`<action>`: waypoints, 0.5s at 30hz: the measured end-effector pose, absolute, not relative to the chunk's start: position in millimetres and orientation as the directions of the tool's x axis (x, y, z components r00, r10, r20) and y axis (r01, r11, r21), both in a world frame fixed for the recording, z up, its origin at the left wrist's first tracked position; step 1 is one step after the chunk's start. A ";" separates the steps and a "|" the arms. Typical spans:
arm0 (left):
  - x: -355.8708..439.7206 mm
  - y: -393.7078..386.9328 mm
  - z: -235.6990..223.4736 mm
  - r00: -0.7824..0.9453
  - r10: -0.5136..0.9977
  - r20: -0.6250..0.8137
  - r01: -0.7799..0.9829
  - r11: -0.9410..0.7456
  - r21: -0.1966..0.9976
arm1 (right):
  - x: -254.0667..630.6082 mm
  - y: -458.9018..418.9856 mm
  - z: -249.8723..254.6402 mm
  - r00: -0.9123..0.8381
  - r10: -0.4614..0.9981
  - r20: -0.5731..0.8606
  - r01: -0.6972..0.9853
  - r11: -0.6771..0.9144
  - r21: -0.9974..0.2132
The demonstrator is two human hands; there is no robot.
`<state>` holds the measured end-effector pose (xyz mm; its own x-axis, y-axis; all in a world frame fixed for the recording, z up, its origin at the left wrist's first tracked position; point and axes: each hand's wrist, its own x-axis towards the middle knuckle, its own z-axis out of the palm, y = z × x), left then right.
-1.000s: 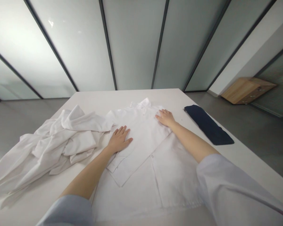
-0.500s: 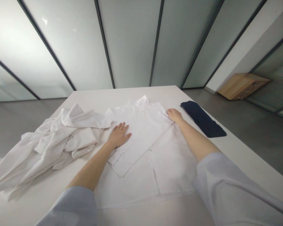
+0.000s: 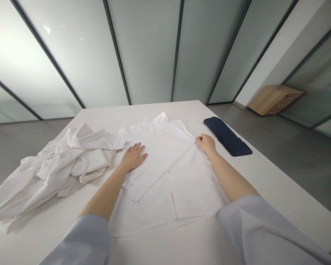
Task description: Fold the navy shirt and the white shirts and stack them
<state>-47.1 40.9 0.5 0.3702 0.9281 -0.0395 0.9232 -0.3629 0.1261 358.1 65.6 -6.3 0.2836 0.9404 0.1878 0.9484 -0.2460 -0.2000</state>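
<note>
A white button-up shirt [image 3: 157,162] lies spread on the table, its collar pointing to the far edge. One sleeve is folded diagonally across the front, with its cuff near the left side. My left hand [image 3: 133,157] lies flat with fingers apart on the shirt's left part, over the folded sleeve. At the right side of the shirt, by the shoulder fold, my right hand [image 3: 206,142] has its fingers closed, pinching the shirt's edge.
A crumpled heap of white cloth [image 3: 71,158] lies on the left of the white table [image 3: 138,250], touching the shirt's left side. A folded dark navy cloth [image 3: 227,136] lies near the right edge. Beyond stand a wooden cabinet [image 3: 274,99] and frosted glass panels [image 3: 149,51].
My right hand has gone from resting with extended fingers at the shirt's edge to a pinch on it. My left hand stays flat on the shirt. The view has shifted slightly.
</note>
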 end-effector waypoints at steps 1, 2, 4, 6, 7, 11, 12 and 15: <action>-47.5 41.2 0.7 0.365 0.930 -0.039 0.925 -0.357 0.132 | 358.2 64.8 -6.1 0.285 0.939 0.194 0.945 -0.242 -0.219; -48.1 41.4 0.8 0.360 0.932 -0.038 0.925 -0.352 0.140 | 358.7 64.0 -5.6 0.287 0.937 0.198 0.940 -0.235 -0.248; -49.9 41.7 1.1 0.362 0.932 -0.027 0.922 -0.353 0.159 | 360.6 62.3 -4.4 0.302 0.933 0.195 0.917 -0.228 -0.328; -51.9 41.5 1.4 0.378 0.926 -0.003 0.912 -0.372 0.174 | 362.9 60.7 -3.7 0.322 0.929 0.182 0.883 -0.225 -0.411; -52.7 41.3 1.6 0.386 0.923 0.007 0.907 -0.381 0.178 | 363.9 60.0 -3.7 0.331 0.927 0.175 0.867 -0.226 -0.445; -54.0 41.2 1.9 0.394 0.919 0.030 0.902 -0.393 0.178 | 365.2 58.9 -4.7 0.344 0.924 0.165 0.846 -0.229 -0.481; -53.9 41.5 1.7 0.396 0.918 0.033 0.902 -0.396 0.174 | 364.6 58.9 -4.5 0.338 0.925 0.172 0.857 -0.226 -0.464; -53.1 42.7 0.4 0.406 0.914 0.033 0.900 -0.405 0.159 | 359.5 59.3 -0.9 0.305 0.927 0.217 0.907 -0.213 -0.364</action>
